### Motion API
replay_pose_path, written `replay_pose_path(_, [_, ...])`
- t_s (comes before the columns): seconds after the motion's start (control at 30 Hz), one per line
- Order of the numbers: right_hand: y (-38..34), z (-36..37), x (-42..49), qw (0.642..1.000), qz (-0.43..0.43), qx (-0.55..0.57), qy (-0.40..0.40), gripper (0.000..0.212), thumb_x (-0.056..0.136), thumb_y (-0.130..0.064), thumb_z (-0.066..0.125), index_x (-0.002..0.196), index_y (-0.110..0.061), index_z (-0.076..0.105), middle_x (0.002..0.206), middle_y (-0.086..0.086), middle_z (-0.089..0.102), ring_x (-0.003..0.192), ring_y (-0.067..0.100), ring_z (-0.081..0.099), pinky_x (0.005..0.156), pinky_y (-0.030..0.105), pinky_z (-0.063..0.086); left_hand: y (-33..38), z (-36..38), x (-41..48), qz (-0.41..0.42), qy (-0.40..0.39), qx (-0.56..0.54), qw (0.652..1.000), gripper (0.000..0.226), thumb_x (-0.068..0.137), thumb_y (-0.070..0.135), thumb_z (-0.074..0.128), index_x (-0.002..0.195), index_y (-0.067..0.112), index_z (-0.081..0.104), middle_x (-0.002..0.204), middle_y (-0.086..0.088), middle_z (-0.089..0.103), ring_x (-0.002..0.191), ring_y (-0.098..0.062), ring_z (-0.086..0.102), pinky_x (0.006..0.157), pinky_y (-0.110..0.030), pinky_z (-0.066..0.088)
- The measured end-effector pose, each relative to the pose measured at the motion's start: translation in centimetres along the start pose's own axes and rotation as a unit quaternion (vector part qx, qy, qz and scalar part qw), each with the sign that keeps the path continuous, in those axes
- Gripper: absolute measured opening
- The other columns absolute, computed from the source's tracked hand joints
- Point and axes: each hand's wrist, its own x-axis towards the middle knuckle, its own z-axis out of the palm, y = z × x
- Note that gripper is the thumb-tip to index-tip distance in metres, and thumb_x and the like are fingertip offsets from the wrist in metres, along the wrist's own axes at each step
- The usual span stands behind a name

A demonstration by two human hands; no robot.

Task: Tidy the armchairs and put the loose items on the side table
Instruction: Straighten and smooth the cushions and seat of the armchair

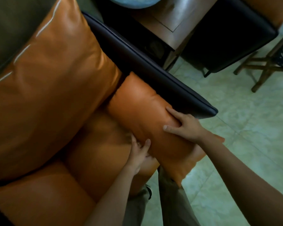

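Armchair (96, 152): in the head view, this orange leather chair filled the left of the frame, with a large back cushion (52, 88) leaning above its seat.
Arm cushion (142, 101): lay tilted along the dark side panel (153, 75), its near end overhanging the seat's front edge.
Left hand (140, 154): gripped the cushion's inner edge, thumb on top, fingers tucked between it and the seat.
Right hand (186, 126): pressed on the cushion's top, thumb and forefinger spread wide, denting the leather.
Side table (178, 13): its wooden surface stood just beyond the side panel, between this chair and a second armchair (227, 38).
Floor (235, 128): pale tiles.
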Motion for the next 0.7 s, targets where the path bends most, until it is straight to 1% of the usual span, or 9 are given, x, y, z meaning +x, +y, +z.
replay_pose_path(0.03, [0.2, 1.0, 1.1, 1.0, 0.004, -0.004, -0.01, 0.092, 0.07, -0.093, 0.046, 0.147, -0.065, 0.004, 0.153, -0.003, 0.041, 0.133, 0.028, 0.046, 0.11, 0.051, 0.039, 0.4, -0.3, 0.6, -0.008, 0.01, 0.032, 0.999, 0.093, 0.095, 0.035, 0.063, 0.15, 0.055, -0.009, 0.152, 0.008, 0.038, 0.122, -0.015, 0.058, 0.087, -0.045, 0.058])
replay_pose_path(0.1, [1.1, 3.3, 2.4, 0.999, 0.022, -0.011, -0.025, 0.092, 0.07, -0.091, 0.046, 0.143, -0.07, -0.005, 0.163, -0.003, 0.025, 0.144, 0.031, 0.03, 0.116, 0.056, 0.027, 1.2, -1.0, 1.6, -0.009, 0.033, 0.093, 0.995, 0.101, 0.094, 0.035, 0.065, 0.151, 0.048, -0.016, 0.148, 0.014, 0.033, 0.133, -0.018, 0.046, 0.1, -0.052, 0.05])
replay_pose_path(0.2, [2.3, 5.2, 2.3, 0.999, 0.034, -0.014, 0.012, 0.092, 0.07, -0.093, 0.038, 0.146, -0.067, -0.006, 0.167, -0.006, 0.013, 0.15, 0.03, 0.018, 0.12, 0.056, 0.014, 1.9, -1.6, 2.1, 0.028, 0.066, 0.15, 0.986, 0.113, 0.087, 0.045, 0.072, 0.153, 0.04, -0.018, 0.161, 0.007, 0.023, 0.147, -0.023, 0.029, 0.116, -0.052, 0.033])
replay_pose_path(0.3, [3.2, 5.9, 1.3, 0.997, 0.037, -0.011, 0.064, 0.085, 0.076, -0.091, 0.026, 0.151, -0.058, 0.002, 0.166, -0.008, 0.016, 0.151, 0.027, 0.017, 0.12, 0.059, 0.003, 3.9, -1.7, 1.8, 0.075, 0.178, 0.222, 0.956, 0.116, 0.082, 0.056, 0.071, 0.156, 0.033, -0.015, 0.167, -0.001, -0.003, 0.153, -0.027, 0.01, 0.117, -0.038, 0.023])
replay_pose_path(0.37, [4.2, 6.7, 0.1, 0.991, 0.068, 0.002, 0.119, 0.079, 0.083, -0.085, 0.023, 0.154, -0.051, 0.013, 0.163, -0.004, 0.026, 0.15, 0.028, 0.022, 0.119, 0.062, 0.001, 6.1, -2.4, 2.2, 0.119, 0.227, 0.284, 0.924, 0.113, 0.08, 0.059, 0.072, 0.156, 0.038, -0.008, 0.167, 0.0, -0.008, 0.153, -0.031, 0.01, 0.119, -0.044, 0.026])
replay_pose_path(0.43, [5.6, 7.8, -1.3, 0.977, 0.11, 0.014, 0.183, 0.078, 0.085, -0.083, 0.023, 0.153, -0.045, 0.025, 0.158, 0.001, 0.036, 0.147, 0.031, 0.027, 0.118, 0.064, 0.007, 8.4, -3.3, 3.2, 0.164, 0.213, 0.36, 0.894, 0.11, 0.078, 0.061, 0.073, 0.156, 0.041, -0.002, 0.167, 0.002, -0.005, 0.153, -0.03, 0.005, 0.12, -0.051, 0.024])
replay_pose_path(0.57, [7.9, 9.9, -3.5, 0.928, 0.234, 0.13, 0.258, 0.08, 0.08, -0.082, 0.037, 0.149, -0.041, 0.035, 0.16, 0.007, 0.029, 0.149, 0.033, 0.019, 0.118, 0.064, 0.013, 12.1, -4.0, 6.2, 0.166, 0.162, 0.483, 0.844, 0.104, 0.077, 0.065, 0.07, 0.157, 0.041, 0.007, 0.167, 0.001, -0.004, 0.153, -0.031, -0.007, 0.12, -0.058, 0.016])
replay_pose_path(0.63, [8.3, 10.6, -4.3, 0.881, 0.276, 0.254, 0.288, 0.082, 0.078, -0.081, 0.047, 0.149, -0.041, 0.036, 0.163, 0.008, 0.019, 0.15, 0.034, 0.016, 0.118, 0.062, 0.021, 13.4, -4.1, 7.4, 0.142, 0.151, 0.524, 0.826, 0.106, 0.076, 0.071, 0.067, 0.155, 0.044, 0.002, 0.167, 0.0, -0.008, 0.152, -0.034, -0.009, 0.116, -0.067, 0.014])
replay_pose_path(0.7, [8.6, 11.0, -4.4, 0.821, 0.281, 0.401, 0.295, 0.082, 0.082, -0.072, 0.061, 0.152, -0.042, 0.029, 0.164, 0.006, 0.017, 0.149, 0.033, 0.023, 0.117, 0.055, 0.03, 14.6, -3.9, 8.5, 0.125, 0.15, 0.552, 0.811, 0.107, 0.076, 0.075, 0.063, 0.155, 0.045, -0.002, 0.167, -0.005, -0.006, 0.152, -0.037, -0.006, 0.115, -0.069, 0.012])
